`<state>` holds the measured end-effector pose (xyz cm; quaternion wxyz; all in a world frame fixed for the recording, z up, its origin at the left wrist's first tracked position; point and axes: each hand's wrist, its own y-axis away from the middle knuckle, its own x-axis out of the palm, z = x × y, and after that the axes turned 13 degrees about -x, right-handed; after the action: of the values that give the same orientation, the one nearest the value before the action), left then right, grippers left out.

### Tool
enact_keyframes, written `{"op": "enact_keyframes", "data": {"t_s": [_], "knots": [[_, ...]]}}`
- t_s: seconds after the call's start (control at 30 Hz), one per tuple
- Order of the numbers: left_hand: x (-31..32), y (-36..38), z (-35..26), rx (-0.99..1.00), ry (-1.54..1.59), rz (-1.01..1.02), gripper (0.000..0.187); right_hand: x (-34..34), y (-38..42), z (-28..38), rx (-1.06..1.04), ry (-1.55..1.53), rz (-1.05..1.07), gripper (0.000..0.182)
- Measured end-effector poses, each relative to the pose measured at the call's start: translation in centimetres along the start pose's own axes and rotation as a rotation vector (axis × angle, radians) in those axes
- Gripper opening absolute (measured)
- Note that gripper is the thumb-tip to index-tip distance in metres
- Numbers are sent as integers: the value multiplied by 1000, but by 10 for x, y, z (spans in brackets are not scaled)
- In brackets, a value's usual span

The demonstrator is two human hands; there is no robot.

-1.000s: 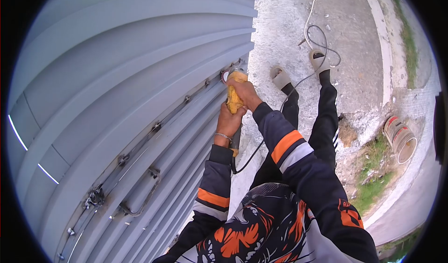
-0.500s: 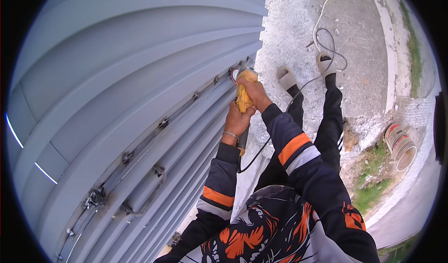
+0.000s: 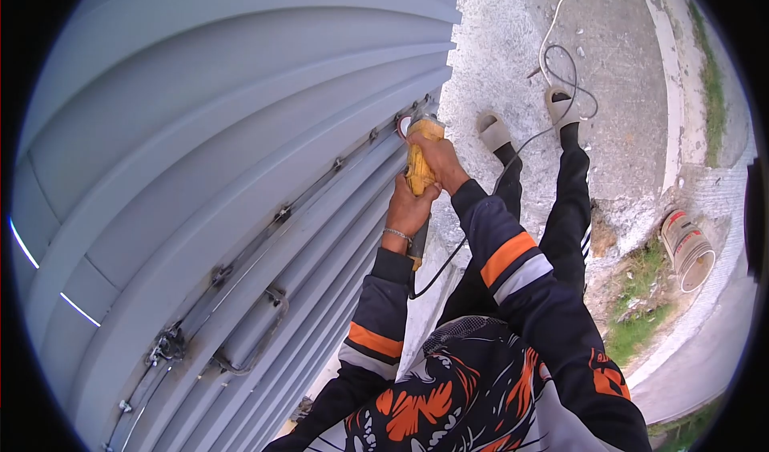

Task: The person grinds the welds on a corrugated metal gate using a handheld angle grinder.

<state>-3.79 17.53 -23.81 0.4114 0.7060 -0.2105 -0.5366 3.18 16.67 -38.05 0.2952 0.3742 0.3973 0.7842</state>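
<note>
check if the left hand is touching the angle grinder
Touching. The head view shows the left hand closed around the yellow angle grinder, against its casing, just below the right hand in the picture.

The left hand (image 3: 410,209) and right hand (image 3: 439,162) both grip a yellow power tool (image 3: 419,170) — its disc (image 3: 403,127) near the grey ribbed metal panel (image 3: 232,75)
</note>
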Motion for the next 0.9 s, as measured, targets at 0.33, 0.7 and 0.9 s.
{"op": "enact_keyframes", "data": {"t_s": [0.33, 0.7, 0.9], "knots": [[-2, 5, -1, 40, -1, -16, 66, -1, 16, 21, -33, -57, 36, 60], [3, 3, 1, -14, -21, -15, 69, -1, 6, 4, -19, 3, -13, 62], [5, 3, 3, -9, -35, -31, 71, -3, 1, 0, -5, 28, 6, 65]]}}
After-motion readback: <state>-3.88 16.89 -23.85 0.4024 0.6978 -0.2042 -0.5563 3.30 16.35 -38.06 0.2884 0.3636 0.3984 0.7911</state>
